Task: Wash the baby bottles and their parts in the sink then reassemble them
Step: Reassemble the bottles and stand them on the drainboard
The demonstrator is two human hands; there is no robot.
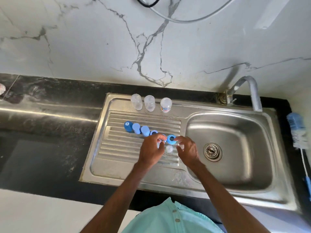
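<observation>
Baby bottles (149, 103), three clear ones, stand in a row at the back of the sink's drainboard (117, 148), with blue caps (136, 128) lined up nearer the person. The left hand (151, 150) curls its fingers round a small pale part (158, 145). The right hand (187, 150), fingers bent, touches a blue ring (171, 139), though I cannot tell whether it grips it, and a clear nipple (169, 148) lies between the hands.

Home kitchen: steel sink (218, 187), tap (252, 91), marble wall (101, 39).

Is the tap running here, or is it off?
Off. No water falls from the tap spout, and nothing streams into the sink basin or round its drain.
</observation>
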